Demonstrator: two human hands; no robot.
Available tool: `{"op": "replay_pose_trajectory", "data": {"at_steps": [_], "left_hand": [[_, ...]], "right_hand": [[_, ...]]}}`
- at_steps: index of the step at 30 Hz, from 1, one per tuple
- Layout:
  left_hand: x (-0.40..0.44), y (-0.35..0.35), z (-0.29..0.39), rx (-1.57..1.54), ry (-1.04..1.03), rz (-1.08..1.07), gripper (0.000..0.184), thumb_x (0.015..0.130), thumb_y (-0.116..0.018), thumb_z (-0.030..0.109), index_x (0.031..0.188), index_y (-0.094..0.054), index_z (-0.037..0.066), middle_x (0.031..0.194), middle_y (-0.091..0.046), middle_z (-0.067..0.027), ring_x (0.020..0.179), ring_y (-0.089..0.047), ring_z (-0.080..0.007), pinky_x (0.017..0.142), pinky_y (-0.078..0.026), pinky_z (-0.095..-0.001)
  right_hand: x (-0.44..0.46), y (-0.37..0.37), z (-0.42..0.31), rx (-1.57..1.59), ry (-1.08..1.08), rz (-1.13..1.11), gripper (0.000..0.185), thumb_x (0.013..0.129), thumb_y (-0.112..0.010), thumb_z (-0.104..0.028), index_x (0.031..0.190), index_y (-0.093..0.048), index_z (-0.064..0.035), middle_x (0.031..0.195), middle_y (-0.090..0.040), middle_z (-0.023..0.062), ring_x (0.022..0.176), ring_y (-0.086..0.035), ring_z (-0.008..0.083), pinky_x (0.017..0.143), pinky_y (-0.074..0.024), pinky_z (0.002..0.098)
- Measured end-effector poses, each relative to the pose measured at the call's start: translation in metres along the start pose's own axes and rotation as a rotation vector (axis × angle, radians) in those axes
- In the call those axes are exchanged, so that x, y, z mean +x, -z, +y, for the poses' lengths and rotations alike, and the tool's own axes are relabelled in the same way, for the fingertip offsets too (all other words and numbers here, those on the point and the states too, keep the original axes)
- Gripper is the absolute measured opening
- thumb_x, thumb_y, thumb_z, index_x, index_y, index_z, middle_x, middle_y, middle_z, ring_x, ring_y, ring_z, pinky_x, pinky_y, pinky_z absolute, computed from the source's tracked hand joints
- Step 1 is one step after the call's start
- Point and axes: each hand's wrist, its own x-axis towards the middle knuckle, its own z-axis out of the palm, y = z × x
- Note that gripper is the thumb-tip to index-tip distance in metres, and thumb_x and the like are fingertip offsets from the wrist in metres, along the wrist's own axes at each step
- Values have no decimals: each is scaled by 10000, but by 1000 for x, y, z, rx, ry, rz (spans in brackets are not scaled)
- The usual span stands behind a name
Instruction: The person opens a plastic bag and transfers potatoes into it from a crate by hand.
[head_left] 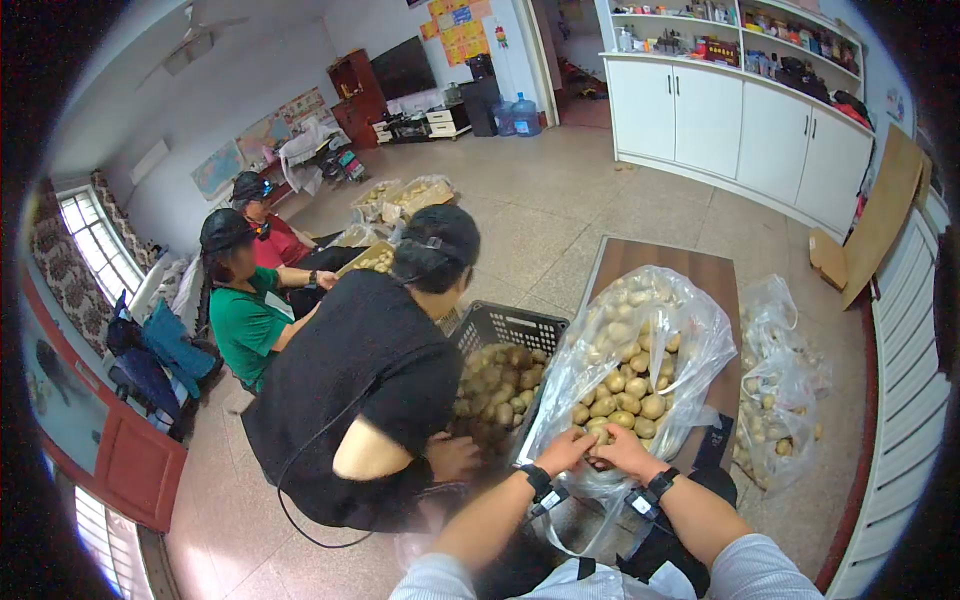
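Note:
A large clear plastic bag [700,330], opened at the near side, lies on a low brown table [640,257] and holds many round potatoes [625,385]. Both of my hands meet at the bag's near edge. My left hand [566,452] is closed, with its fingertips at a small potato [600,432]. From the other side my right hand [628,452] has its fingers closed round the same potato. Dark bands are on both wrists. My fingers partly cover what lies between them.
A black crate [510,322] of potatoes stands left of the table, with a co-worker in black [350,390] bending beside it. Two more people sit farther left. Another clear bag [785,400] of potatoes lies on the floor at the right.

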Motion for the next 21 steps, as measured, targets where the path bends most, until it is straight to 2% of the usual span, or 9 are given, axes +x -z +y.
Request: {"op": "replay_pose_trajectory", "data": {"at_steps": [1, 2, 4, 7, 11, 14, 16, 20, 21], "left_hand": [[1, 0, -1, -145, 41, -47, 533, 872, -589, 479, 1079, -564, -12, 861, -658, -117, 680, -644, -189, 589, -527, -326], [3, 1, -1, -145, 41, -47, 533, 872, -589, 479, 1079, -564, -12, 861, -658, -117, 680, -644, -189, 589, -527, -326], [5, 1, -3, -435, 115, -199, 479, 879, -603, 467, 1069, -553, 30, 847, -646, -67, 649, -624, -140, 548, -519, -280], [-4, 8, 12, -417, 140, -233, 432, 889, -606, 461, 1049, -547, 64, 837, -628, -39, 612, -595, -104, 524, -504, -251], [-5, 20, 7, -474, 119, -316, 403, 915, -575, 476, 1058, -565, 99, 877, -635, -24, 645, -584, -112, 538, -485, -251], [-8, 27, 14, -570, 98, -329, 393, 923, -564, 476, 1063, -570, 108, 879, -627, -18, 640, -578, -123, 551, -485, -258], [-4, 34, 14, -590, 138, -282, 374, 940, -552, 439, 1094, -568, 99, 905, -629, -27, 651, -581, -139, 554, -486, -260], [-1, 54, 10, -846, 119, -180, 402, 952, -546, 396, 1203, -519, 84, 972, -634, -55, 697, -592, -184, 598, -506, -300], [0, 62, -1, -407, -171, -58, 425, 947, -550, 411, 1218, -507, 87, 1000, -629, -63, 721, -593, -199, 620, -511, -314]], "right_hand": [[-3, -1, -3, 142, -29, -28, 274, 856, -664, -145, 1085, -549, -48, 942, -653, 53, 827, -648, 140, 664, -539, 255], [-7, -1, -8, 284, -59, -55, 233, 890, -641, -132, 1091, -546, -63, 944, -647, 28, 796, -640, 105, 637, -532, 224], [-10, -2, -15, 295, -25, -65, 243, 890, -648, -147, 1098, -550, -68, 940, -645, 24, 759, -632, 98, 623, -526, 222], [-11, -2, -16, 244, 19, -76, 267, 896, -649, -171, 1126, -552, -78, 922, -642, 14, 701, -615, 84, 596, -512, 214], [-11, -4, -19, 128, 41, -64, 287, 927, -609, -206, 1171, -548, -68, 882, -636, 7, 673, -603, 76, 574, -499, 211], [-7, -8, -10, 182, 40, 13, 286, 949, -571, -231, 1171, -552, -52, 862, -633, 8, 662, -602, 81, 569, -495, 212], [-8, -8, -10, 150, 58, 18, 301, 962, -542, -253, 1175, -553, -41, 870, -630, 10, 665, -601, 86, 565, -492, 217], [-3, -8, 5, 85, 69, 63, 327, 955, -548, -294, 1145, -584, -30, 899, -628, 16, 673, -580, 84, 585, -477, 230], [-2, -7, 12, 54, 84, 66, 347, 944, -563, -303, 1133, -599, -14, 910, -634, 27, 668, -584, 93, 592, -477, 241]]}}
